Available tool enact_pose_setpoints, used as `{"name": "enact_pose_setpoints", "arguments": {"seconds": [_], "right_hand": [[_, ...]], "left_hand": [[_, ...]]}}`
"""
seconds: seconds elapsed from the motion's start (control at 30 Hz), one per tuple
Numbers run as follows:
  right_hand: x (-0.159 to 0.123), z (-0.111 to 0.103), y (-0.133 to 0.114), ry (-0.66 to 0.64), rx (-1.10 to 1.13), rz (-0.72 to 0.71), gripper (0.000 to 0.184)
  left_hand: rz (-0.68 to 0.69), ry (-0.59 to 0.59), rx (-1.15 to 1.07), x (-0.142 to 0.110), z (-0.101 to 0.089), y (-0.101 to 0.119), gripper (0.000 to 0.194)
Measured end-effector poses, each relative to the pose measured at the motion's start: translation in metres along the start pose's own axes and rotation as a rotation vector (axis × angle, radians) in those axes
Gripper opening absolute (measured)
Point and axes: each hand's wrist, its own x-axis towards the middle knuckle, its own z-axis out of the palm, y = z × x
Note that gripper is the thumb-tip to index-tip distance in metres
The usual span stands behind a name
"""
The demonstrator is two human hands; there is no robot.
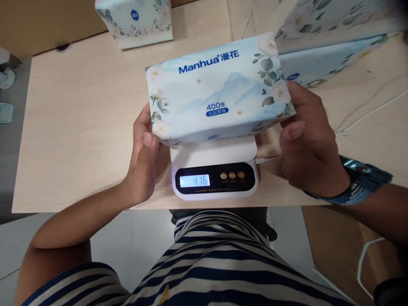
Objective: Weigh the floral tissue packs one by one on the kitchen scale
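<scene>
A pack of tissues (216, 89) with flower and mountain print is held between my two hands, over a white digital scale (213, 153). My left hand (143, 157) grips the pack's left end, thumb at the lower front corner. At the right end, my right hand (309, 131) closes on the pack, with a watch (360, 174) on that wrist. The scale's lit display (195, 180) reads about 4.16. Much of the weighing plate is hidden under the pack; whether they touch I cannot tell.
Another tissue pack (137, 21) stands at the back left, and more packs (331, 63) sit at the back right. A white cable (372, 110) crosses the wooden table (79, 110) on the right and one plugs into the scale. The table's front edge lies just before my body.
</scene>
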Motion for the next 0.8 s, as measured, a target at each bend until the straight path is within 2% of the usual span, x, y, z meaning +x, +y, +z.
{"name": "enact_pose_setpoints", "arguments": {"seconds": [0.17, 0.43, 0.8], "right_hand": [[-0.0007, 0.0001, 0.0011, -0.012, -0.014, -0.025, 0.067], [-0.0014, -0.0006, 0.0004, -0.024, -0.024, -0.019, 0.068], [0.0009, 0.0008, -0.0072, -0.036, 0.008, 0.071, 0.068]], "left_hand": [[0.000, -0.022, -0.005, -0.0007, -0.0014, 0.0010, 0.055], [-0.016, -0.018, -0.005, -0.0006, 0.0000, 0.0025, 0.052], [-0.018, 0.014, -0.009, 0.0009, -0.0003, 0.0002, 0.050]]}}
